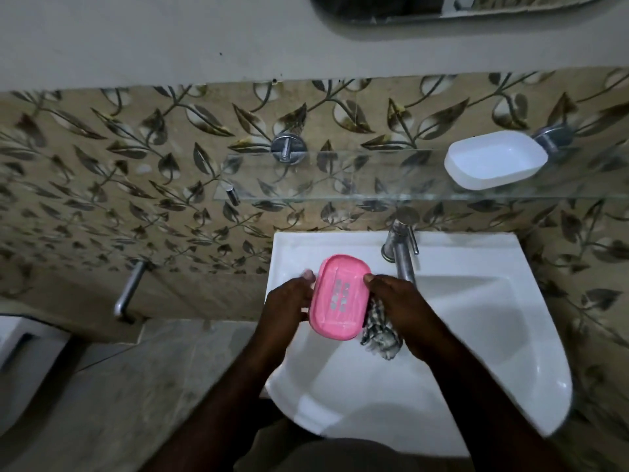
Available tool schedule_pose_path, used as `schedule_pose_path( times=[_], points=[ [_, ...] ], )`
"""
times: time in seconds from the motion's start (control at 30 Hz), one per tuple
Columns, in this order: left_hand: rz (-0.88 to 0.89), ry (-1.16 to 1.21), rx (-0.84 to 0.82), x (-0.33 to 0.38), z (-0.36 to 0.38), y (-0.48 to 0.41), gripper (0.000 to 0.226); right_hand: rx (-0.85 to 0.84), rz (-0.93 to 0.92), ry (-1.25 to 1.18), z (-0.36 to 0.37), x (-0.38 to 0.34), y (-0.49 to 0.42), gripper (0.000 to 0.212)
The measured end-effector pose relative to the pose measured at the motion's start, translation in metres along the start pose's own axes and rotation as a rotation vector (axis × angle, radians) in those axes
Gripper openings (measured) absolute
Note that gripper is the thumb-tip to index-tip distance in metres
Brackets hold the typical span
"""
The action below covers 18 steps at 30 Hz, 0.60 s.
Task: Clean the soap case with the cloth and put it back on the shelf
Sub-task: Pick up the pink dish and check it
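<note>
Running from the far left, a metal towel bar (131, 290) juts from the leaf-patterned tiled wall (102, 185), well apart from the white washbasin (476, 335). Over the basin's left rim, the left hand (289, 303) grips the left edge of the pink soap case tray (340, 296), its fingers curled under the rim and the thumb tip showing at the upper left corner. The tray is held face-up, its slotted drain openings visible in the middle; its long axis runs from near the person up toward the wall, tilted slightly to the right at the top. The right hand (405, 308) clasps the tray's right edge, thumb pressed on the rim, with a checked cloth (381, 335) bunched in its closed fingers and hanging below the palm, touching the tray's lower right side. Just beyond stands the steel tap (401, 247). Higher right, a white soap case base (495, 160) rests hollow-up on the glass shelf (340, 178), beside a chrome bracket (551, 139).
</note>
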<state>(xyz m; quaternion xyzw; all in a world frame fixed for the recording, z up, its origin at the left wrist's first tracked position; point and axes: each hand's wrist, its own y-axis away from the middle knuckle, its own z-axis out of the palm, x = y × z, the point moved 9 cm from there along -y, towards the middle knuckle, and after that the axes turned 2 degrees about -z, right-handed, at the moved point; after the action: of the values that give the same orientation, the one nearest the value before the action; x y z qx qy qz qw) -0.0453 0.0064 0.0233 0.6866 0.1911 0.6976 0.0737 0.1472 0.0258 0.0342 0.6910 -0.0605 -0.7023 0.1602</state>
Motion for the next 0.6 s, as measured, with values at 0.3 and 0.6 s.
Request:
schedule_pose_path(
  times=[0.3, 0.6],
  points=[
    [-0.346, 0.731, -0.456, -0.025, 0.071, 0.022, 0.072, -0.018, -0.189, 0.305, -0.003, -0.028, 0.019, 0.04],
    [-0.314, 0.732, -0.494, -0.013, 0.079, 0.017, 0.077, 0.05, -0.166, 0.0, -0.036, -0.053, 0.046, 0.032]
  ],
)
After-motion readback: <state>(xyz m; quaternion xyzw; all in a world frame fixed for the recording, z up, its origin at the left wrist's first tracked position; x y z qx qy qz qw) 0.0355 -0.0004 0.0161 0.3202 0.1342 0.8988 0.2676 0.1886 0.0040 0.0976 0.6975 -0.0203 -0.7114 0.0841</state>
